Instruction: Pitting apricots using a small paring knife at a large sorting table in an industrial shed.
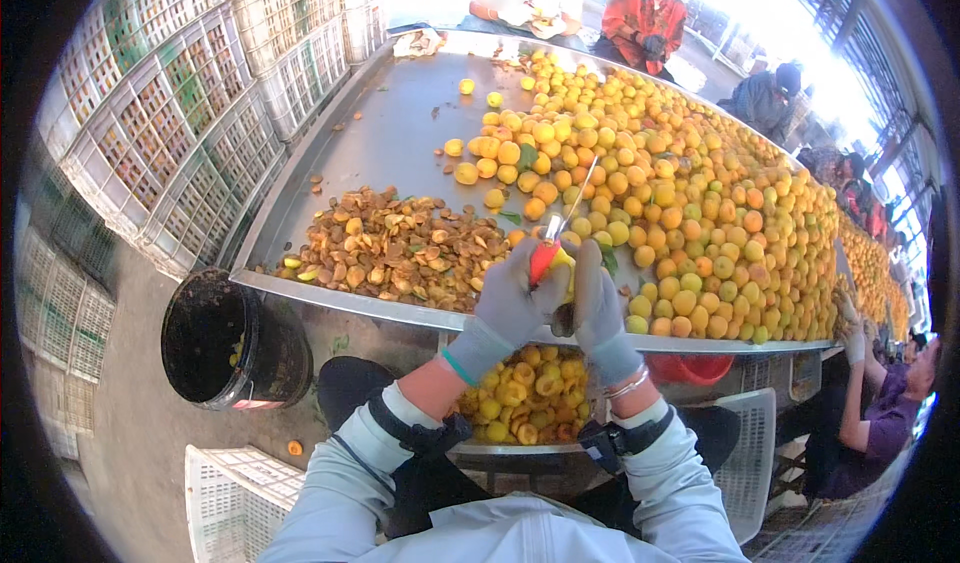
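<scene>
Both my hands meet over the near edge of a metal sorting table (400, 138), in grey gloves with dark-stained fingers. My left hand (512, 298) is closed round a red-handled knife (542, 261), whose thin blade points up and away. My right hand (597, 308) is closed close against it, with a bit of yellow showing between the two; what it grips is mostly hidden. A large heap of whole apricots (690, 223) spreads ahead and to the right. To the left lies a pile of brown apricot pits (390, 248). Below my wrists, split apricots (525, 393) fill a container.
A black bucket (235, 338) stands on the floor at left, near stacked white crates (190, 93). White baskets (240, 503) flank my legs, and a red basin (690, 367) sits under the table edge. Co-workers line the far side; one in a purple shirt (895, 423) sits at right.
</scene>
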Motion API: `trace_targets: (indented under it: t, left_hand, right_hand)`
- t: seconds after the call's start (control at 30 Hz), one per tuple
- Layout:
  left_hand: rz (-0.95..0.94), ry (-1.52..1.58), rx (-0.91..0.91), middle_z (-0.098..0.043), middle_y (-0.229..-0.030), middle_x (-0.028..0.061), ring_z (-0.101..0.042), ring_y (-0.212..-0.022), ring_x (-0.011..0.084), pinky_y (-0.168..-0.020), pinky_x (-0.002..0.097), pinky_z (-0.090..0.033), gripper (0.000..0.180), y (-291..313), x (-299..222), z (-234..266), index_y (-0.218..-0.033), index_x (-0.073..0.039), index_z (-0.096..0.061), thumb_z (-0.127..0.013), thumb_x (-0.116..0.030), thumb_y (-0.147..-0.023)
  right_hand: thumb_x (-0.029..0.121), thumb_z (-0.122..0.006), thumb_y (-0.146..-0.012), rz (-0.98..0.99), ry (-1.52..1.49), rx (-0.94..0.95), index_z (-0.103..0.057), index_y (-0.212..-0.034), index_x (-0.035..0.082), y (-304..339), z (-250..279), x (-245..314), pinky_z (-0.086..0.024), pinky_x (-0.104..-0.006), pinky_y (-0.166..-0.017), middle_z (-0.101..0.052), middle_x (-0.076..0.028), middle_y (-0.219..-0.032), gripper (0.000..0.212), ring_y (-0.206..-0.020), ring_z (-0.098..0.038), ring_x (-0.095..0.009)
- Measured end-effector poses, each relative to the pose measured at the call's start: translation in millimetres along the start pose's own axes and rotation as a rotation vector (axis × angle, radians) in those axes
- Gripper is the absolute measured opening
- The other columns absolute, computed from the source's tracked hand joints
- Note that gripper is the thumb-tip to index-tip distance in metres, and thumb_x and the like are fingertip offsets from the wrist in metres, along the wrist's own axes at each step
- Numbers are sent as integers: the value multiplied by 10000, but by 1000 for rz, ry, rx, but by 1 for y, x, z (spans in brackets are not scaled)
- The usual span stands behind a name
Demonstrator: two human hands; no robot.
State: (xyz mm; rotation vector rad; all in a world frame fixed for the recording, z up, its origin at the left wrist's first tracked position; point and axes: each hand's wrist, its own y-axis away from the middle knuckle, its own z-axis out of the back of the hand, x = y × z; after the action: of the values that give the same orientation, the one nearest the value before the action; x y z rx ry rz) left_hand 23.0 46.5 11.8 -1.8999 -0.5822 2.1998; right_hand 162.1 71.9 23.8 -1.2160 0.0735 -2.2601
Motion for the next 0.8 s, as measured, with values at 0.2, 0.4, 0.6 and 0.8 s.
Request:
trace_targets:
  t: [0.2,0.4,0.6,0.8]
  left_hand:
    - [-317,-194,135,-596,-769,101,-588,-679,147,-649,293,-480,337,-4,0,6,-1085,-45,-542,-633,-220,-811]
    - [74,14,-28,-617,-802,115,-621,-709,183,-626,291,-479,219,2,5,-5,-1012,-44,-570,-596,-185,-846]
    - [64,256,-24,-577,-784,-14,-509,-695,59,-606,213,-431,130,-7,-3,20,-950,-10,-601,-506,-82,-900]
    - [28,-158,102,-629,-866,68,-586,-795,110,-712,294,-490,299,3,-5,10,-1054,-28,-556,-658,-167,-810]
  right_hand:
    - [158,-359,-928,-330,-357,147,-321,-1350,-11,9,10,-12,-421,-388,-908,-522,-217,-1187,456,-1064,-534,-346]
    - [132,-386,-904,209,70,-99,-326,-1354,13,8,-10,-26,-446,-395,-846,-576,-223,-1078,469,-992,-566,-377]
    - [438,-237,-980,-370,-1096,-63,-459,-1236,-6,-3,-15,-30,-452,-251,-588,-586,-63,-907,558,-682,-552,-134]
    - [331,-298,-990,-177,-587,-98,-493,-1202,27,4,-11,-16,-477,-274,-823,-574,-87,-1112,419,-928,-580,-152]
